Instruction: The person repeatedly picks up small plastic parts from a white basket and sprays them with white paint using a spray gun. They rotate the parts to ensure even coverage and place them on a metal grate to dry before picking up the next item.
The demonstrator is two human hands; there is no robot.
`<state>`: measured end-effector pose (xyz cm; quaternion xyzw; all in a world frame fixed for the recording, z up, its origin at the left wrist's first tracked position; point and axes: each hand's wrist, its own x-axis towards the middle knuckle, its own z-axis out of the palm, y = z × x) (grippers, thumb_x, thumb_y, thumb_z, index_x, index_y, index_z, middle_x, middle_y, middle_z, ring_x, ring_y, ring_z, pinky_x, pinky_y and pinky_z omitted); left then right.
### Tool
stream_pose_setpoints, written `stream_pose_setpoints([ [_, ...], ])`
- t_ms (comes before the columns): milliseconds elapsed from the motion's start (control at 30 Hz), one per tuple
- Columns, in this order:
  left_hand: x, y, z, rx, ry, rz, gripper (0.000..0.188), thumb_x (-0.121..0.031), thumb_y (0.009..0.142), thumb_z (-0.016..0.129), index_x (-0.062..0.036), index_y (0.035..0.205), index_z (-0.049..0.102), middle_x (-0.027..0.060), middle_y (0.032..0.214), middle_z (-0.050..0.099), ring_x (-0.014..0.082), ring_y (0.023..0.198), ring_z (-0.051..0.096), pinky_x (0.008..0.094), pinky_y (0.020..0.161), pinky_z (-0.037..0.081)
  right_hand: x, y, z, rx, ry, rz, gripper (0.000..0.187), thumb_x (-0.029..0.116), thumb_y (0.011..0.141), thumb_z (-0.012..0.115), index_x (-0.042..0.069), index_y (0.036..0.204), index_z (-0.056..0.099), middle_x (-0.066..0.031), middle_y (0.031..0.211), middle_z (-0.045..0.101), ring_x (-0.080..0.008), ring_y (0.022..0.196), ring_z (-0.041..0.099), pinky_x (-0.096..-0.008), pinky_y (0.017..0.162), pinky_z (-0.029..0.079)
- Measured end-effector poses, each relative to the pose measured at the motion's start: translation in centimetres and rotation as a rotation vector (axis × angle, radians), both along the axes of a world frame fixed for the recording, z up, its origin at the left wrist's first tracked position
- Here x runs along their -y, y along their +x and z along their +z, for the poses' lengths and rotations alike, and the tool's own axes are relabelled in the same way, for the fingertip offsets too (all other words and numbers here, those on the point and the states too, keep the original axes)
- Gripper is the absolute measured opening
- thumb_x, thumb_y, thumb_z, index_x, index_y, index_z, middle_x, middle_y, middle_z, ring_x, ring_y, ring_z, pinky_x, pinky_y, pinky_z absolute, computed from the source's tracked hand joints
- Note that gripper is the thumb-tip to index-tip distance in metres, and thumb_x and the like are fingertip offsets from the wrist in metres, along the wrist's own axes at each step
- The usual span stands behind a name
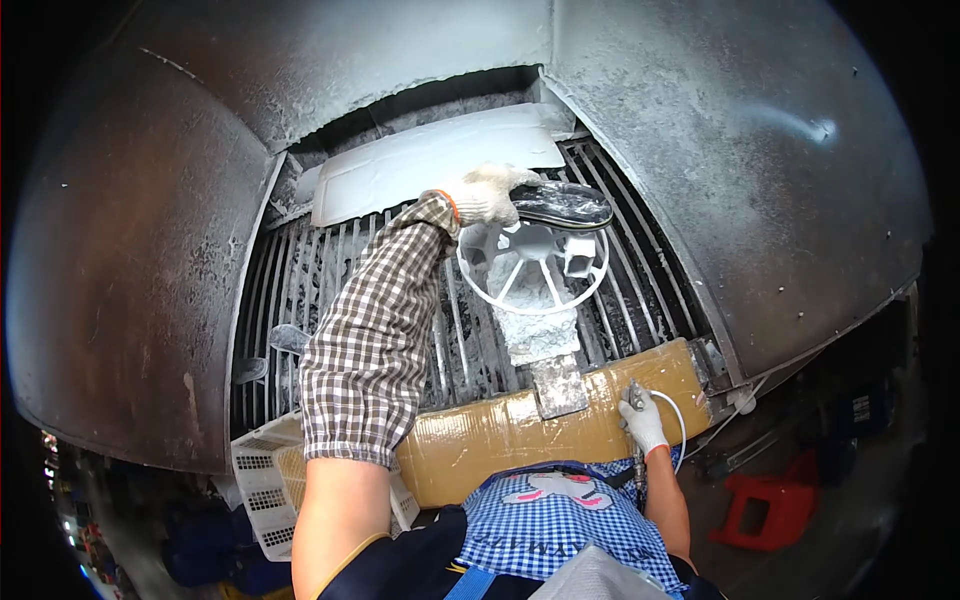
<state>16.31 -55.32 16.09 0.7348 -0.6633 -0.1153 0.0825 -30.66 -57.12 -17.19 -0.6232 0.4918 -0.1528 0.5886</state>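
Observation:
My left hand [487, 194], in a white knit glove, is closed on the near end of a black shoe sole [565, 204] streaked with white. The sole is held above a white-coated spoked ring [533, 308] on a post with a crusted base. Down by the padded front edge, my right hand [642, 420], gloved too, wraps round a small metal spray gun [635, 392] with a white hose [681, 425] attached. The fingers partly hide the gun. A checked sleeve [368, 330] covers my left forearm.
Metal booth walls [140, 270] rise on both sides and behind. A white sheet [430, 155] lies at the back of the slatted grate [460, 330]. The brown-taped pad [460, 450] runs along the front. A white plastic basket [262, 490] stands at left, a red stool [765, 505] at right.

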Motion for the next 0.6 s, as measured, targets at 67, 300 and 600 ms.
stream_pose_setpoints([
  [67,-0.4,0.4,-0.2,0.005,-0.061,-0.024,0.089,-0.013,0.066,0.081,-0.0156,0.151,0.057,0.0134,0.139,0.066,0.0327,0.127,0.064,0.0419,0.108,0.055,0.1,0.0,-0.7,0.012,-0.032,-0.012,0.031,0.011,0.095,0.072,0.004,0.125,0.065,-0.0014,0.09,0.066,-0.012,0.063,0.062,-0.0303,0.058,0.05],
  [300,-6.0,-2.3,1.3,-0.592,-0.411,0.246,0.075,-0.012,0.08,0.073,-0.0054,0.152,0.055,0.0208,0.148,0.061,0.032,0.133,0.061,0.0414,0.114,0.05,-0.3,-0.8,-0.7,-0.03,-0.051,-0.032,0.033,0.012,0.096,0.072,0.005,0.128,0.065,-0.0017,0.092,0.067,-0.0119,0.065,0.063,-0.0296,0.06,0.051],
  [600,-6.9,-3.2,-4.1,0.225,-0.831,0.046,0.054,-0.033,0.074,0.09,-0.0075,0.12,0.076,0.0176,0.121,0.073,0.0365,0.114,0.065,0.0499,0.101,0.051,-0.1,-0.2,0.0,-0.099,-0.025,0.015,0.051,0.014,0.093,0.074,0.001,0.141,0.063,-0.0126,0.122,0.074,-0.0237,0.114,0.07,-0.0354,0.103,0.051],
])
